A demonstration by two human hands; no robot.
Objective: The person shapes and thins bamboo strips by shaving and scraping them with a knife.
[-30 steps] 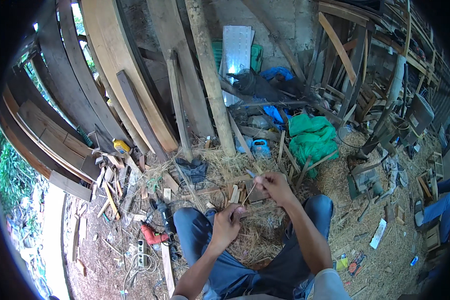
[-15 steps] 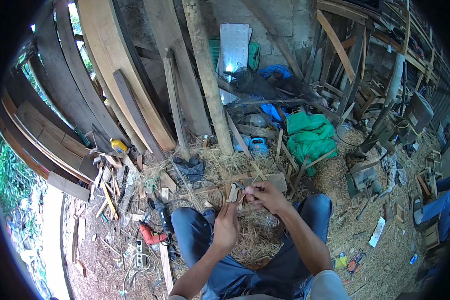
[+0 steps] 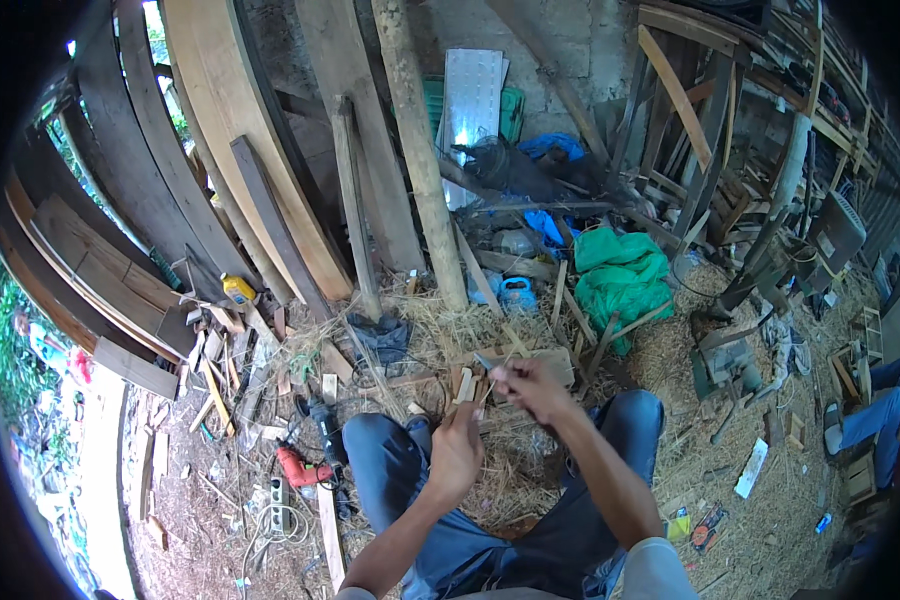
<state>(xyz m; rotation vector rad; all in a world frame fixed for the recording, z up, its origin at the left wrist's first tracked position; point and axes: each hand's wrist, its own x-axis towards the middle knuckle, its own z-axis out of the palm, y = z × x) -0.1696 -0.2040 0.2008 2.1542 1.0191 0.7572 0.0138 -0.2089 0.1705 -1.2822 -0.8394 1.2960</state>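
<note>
Above my knees, my left hand (image 3: 456,458) is closed round a thin pale strip of wood (image 3: 486,394) whose upper end sticks out past the fingers. Slightly further right, my right hand (image 3: 534,390) grips what looks like a small knife (image 3: 484,362), its grey blade pointing up and left. Blade and strip appear apart. Just beyond my left fingers a pale wooden block (image 3: 464,384) stands among the straw. Behind my right hand lies a flat wooden board (image 3: 550,368). My fingers hide most of the strip and the knife's handle.
Left of my knee lie a red power drill (image 3: 302,468), a dark power tool (image 3: 326,432) and a power strip (image 3: 280,505) with its cable. Planks (image 3: 260,150) lean at the back left. A green sheet (image 3: 622,275) is heaped ahead. Another person's leg (image 3: 875,420) shows at right.
My right hand has shifted slightly and the blade now points higher, away from the strip. My left hand stays nearly still. Outside at far left, a blurred figure with something red has appeared.
</note>
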